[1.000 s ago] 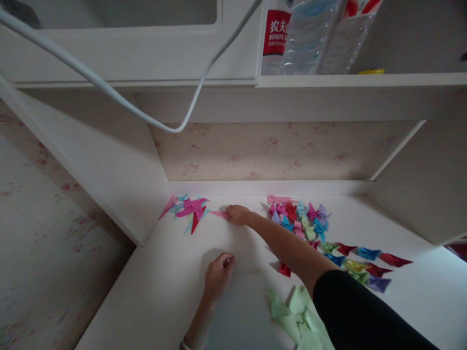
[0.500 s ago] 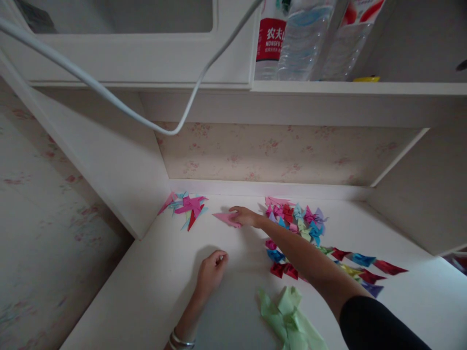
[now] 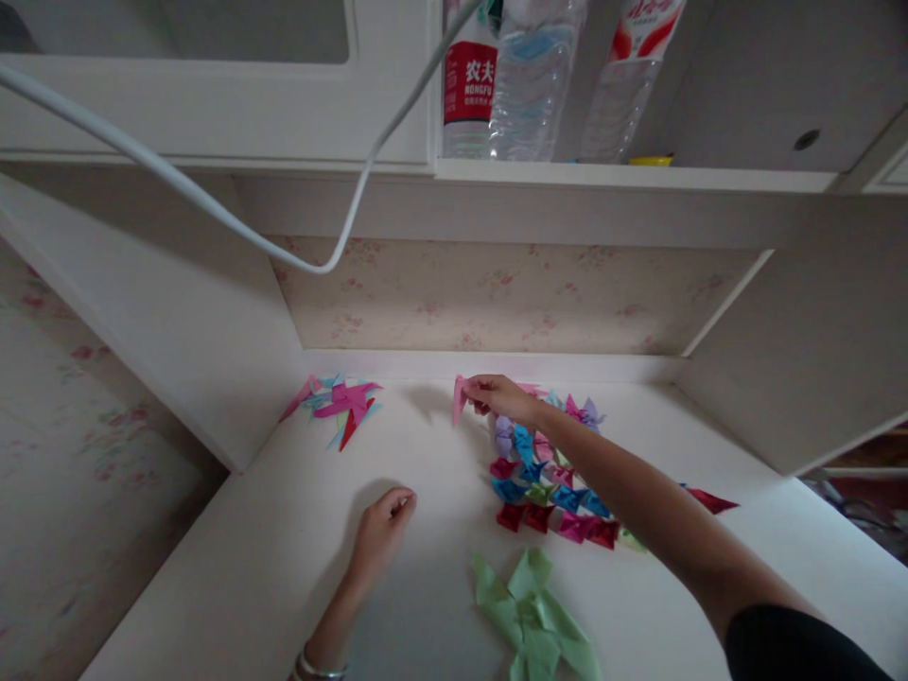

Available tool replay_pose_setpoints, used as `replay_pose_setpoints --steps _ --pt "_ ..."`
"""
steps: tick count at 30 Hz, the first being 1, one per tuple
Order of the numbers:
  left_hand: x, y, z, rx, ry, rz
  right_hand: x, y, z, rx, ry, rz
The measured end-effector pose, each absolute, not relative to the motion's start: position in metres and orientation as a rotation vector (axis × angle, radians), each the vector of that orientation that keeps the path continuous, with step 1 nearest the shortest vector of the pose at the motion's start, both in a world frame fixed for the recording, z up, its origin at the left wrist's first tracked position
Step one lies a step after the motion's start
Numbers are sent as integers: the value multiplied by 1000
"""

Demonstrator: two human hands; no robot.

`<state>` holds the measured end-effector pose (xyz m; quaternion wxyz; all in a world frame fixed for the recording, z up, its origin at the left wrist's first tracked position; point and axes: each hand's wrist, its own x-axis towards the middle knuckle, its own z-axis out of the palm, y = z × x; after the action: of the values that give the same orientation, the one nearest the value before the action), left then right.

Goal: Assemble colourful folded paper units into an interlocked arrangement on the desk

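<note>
A pink folded paper piece [image 3: 458, 403] is pinched in the fingers of my right hand [image 3: 500, 396], raised on end near the back of the white desk [image 3: 426, 586]. My left hand [image 3: 385, 525] hovers over or rests on the desk, fingers curled, with nothing visible in them. Rows of small folded paper pieces [image 3: 537, 470] in red, blue, pink, purple and green lie beneath and beside my right forearm, which partly covers them. Toward the front is a large light-green paper pinwheel [image 3: 529, 615].
At the back left lies a pile of folded paper stars [image 3: 347, 401] in pink, blue and red. A white cable [image 3: 323, 269] hangs in front of the overhead cabinet. Plastic bottles [image 3: 533, 90] stand on the shelf. Side panels [image 3: 163, 312] border the desk.
My right hand has lifted the pink paper piece off the desk and brought it back and toward the paper rows. My left hand stays curled. The camera view has turned slightly right.
</note>
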<state>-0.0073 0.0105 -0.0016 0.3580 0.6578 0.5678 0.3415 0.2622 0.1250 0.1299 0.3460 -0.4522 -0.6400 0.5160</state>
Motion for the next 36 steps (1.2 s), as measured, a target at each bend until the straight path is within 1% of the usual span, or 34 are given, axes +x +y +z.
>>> replay_pose_setpoints --steps 6,11,13,18,22,28,36 --pt "-5 8 2 1715 1491 890 302 125 157 -1431 -1633 944" --pt "-5 6 5 1715 1488 892 340 130 176 -1488 -1637 957" --pt "-5 7 5 1715 1496 890 354 133 179 -1538 -1710 905" --pt "-5 8 3 1713 1515 880 386 153 177 -1774 -1901 468" --pt "-5 9 1 1713 1522 875 406 181 176 -1886 -2006 250" --pt "-5 10 -1 1724 1531 870 410 216 157 -1991 -2215 137" --pt "-1 14 -1 1751 1581 816 400 240 102 -2076 -2263 212"
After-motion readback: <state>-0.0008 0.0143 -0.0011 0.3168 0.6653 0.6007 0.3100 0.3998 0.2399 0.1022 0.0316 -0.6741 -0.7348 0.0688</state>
